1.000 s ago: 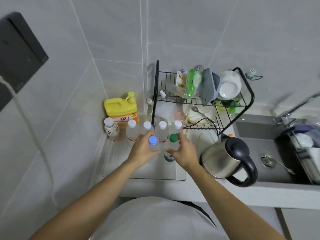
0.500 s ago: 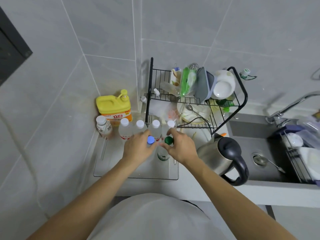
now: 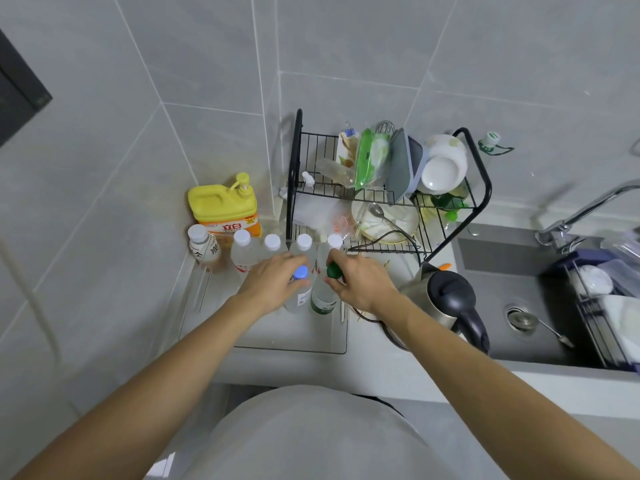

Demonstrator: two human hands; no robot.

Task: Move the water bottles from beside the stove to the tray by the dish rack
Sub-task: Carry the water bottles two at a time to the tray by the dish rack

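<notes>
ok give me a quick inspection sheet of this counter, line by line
surface: clear tray on grey counter, front part bare
job's things: blue-capped bottle and green-capped bottle upright on tray; four white-capped bottles in a row behind
clutter: yellow detergent jug, kettle, loaded dish rack
grippers: left hand on blue-capped bottle, right hand on green-capped one
cables: white hose on left wall
surroundings: sink, tiled walls

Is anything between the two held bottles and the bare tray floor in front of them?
Nothing visible: the blue-capped bottle and green-capped bottle stand on the clear tray, behind its bare front floor.
</notes>
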